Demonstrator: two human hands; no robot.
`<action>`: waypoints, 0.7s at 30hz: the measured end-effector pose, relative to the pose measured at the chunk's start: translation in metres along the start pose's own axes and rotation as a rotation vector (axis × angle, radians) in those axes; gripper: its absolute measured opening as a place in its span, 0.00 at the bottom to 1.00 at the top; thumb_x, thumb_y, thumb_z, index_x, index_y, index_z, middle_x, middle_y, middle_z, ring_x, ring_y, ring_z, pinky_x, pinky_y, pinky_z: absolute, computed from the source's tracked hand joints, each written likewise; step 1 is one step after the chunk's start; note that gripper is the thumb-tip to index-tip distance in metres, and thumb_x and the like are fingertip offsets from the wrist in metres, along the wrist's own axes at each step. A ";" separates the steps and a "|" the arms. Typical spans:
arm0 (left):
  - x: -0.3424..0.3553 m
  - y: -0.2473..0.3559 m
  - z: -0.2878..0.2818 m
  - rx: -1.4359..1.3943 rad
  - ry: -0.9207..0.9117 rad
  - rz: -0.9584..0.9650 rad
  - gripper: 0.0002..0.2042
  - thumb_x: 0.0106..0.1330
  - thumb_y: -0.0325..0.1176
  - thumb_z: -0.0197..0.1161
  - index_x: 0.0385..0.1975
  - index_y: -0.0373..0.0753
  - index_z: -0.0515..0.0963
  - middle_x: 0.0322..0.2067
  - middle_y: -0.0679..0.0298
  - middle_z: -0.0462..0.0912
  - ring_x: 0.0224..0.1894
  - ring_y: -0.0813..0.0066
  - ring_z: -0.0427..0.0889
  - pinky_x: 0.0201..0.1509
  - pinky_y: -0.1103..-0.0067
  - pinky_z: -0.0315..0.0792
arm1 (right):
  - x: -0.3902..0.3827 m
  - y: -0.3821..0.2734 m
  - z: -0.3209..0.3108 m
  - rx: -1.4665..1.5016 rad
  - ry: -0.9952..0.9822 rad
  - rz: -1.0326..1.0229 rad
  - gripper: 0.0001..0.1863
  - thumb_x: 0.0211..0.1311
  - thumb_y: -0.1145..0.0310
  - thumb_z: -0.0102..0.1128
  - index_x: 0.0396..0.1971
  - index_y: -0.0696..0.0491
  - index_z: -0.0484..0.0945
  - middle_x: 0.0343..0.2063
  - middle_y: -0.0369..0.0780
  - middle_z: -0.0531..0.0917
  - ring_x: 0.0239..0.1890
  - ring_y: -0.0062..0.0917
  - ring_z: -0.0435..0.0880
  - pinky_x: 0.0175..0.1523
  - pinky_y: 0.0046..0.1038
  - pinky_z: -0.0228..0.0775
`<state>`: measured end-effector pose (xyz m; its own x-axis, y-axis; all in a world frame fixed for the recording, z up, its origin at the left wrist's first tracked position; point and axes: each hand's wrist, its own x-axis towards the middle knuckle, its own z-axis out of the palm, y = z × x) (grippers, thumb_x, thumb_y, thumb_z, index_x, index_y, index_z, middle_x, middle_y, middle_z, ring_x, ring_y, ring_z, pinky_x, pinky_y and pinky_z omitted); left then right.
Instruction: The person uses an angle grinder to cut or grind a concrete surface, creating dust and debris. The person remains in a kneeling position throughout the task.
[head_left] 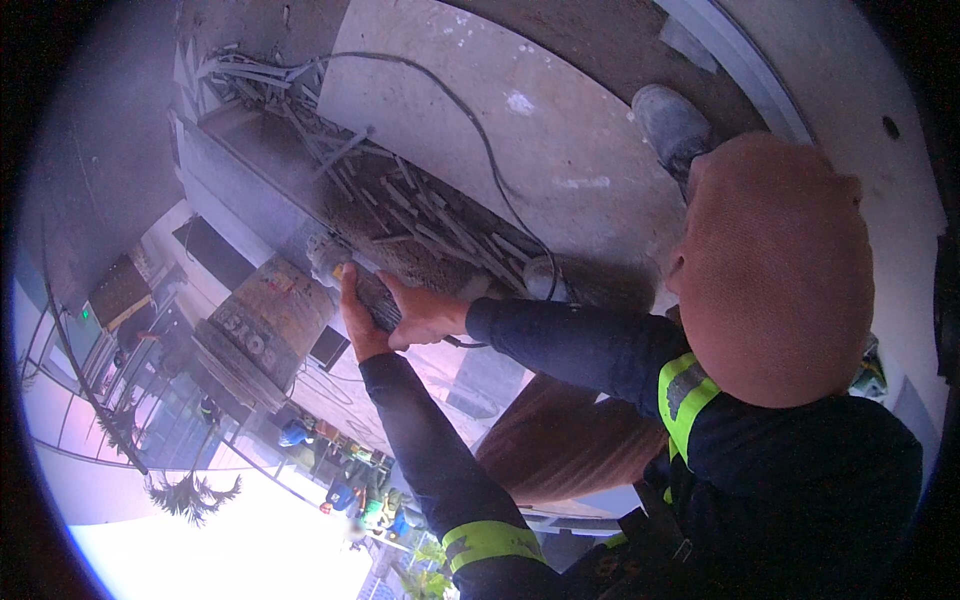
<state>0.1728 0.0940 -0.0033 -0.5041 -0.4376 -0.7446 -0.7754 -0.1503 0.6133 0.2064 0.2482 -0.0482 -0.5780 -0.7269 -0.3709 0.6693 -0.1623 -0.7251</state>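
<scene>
My left hand (358, 318) and my right hand (425, 315) are closed round a dusty, dark-bodied power tool (373, 295), apparently a grinder, with a small yellow part. Its working end sits at the edge of a long grey board (235, 185), in a haze of dust; whether it touches is unclear. A black cord (480, 130) loops from near my hands across a pale panel (400, 90). Narrow grey offcuts (420, 215) lie heaped on gritty ground beside the board.
My grey boots (668, 125) and brown-clad knee (775, 275) are close at the right. A weathered cylindrical or block-like object (275, 310) with stencilled markings is beside the tool. Several people (345, 500) in helmets and work clothing are far off at lower left, near small palms (195, 495).
</scene>
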 end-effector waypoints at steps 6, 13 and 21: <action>-0.022 -0.002 0.018 0.004 -0.019 0.007 0.24 0.73 0.53 0.66 0.57 0.39 0.78 0.44 0.58 0.89 0.40 0.63 0.90 0.46 0.68 0.86 | -0.021 -0.013 -0.013 -0.066 -0.069 0.056 0.68 0.45 0.68 0.74 0.80 0.65 0.35 0.49 0.66 0.83 0.46 0.48 0.90 0.51 0.36 0.83; -0.034 -0.005 0.019 -0.036 -0.023 0.016 0.24 0.75 0.52 0.66 0.58 0.38 0.76 0.44 0.57 0.88 0.41 0.63 0.90 0.47 0.68 0.87 | -0.026 -0.008 -0.007 -0.057 -0.074 0.034 0.68 0.46 0.66 0.76 0.80 0.66 0.36 0.56 0.67 0.79 0.54 0.51 0.87 0.60 0.36 0.80; -0.039 -0.009 0.022 -0.038 -0.041 0.031 0.22 0.76 0.50 0.64 0.56 0.39 0.76 0.42 0.57 0.88 0.39 0.64 0.90 0.44 0.69 0.86 | -0.026 0.003 -0.001 -0.101 -0.038 -0.010 0.67 0.49 0.64 0.78 0.79 0.67 0.37 0.56 0.65 0.80 0.56 0.52 0.86 0.63 0.37 0.79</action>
<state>0.1912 0.1318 0.0146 -0.5435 -0.4055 -0.7349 -0.7448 -0.1708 0.6451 0.2234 0.2673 -0.0411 -0.5649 -0.7509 -0.3422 0.6119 -0.1030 -0.7842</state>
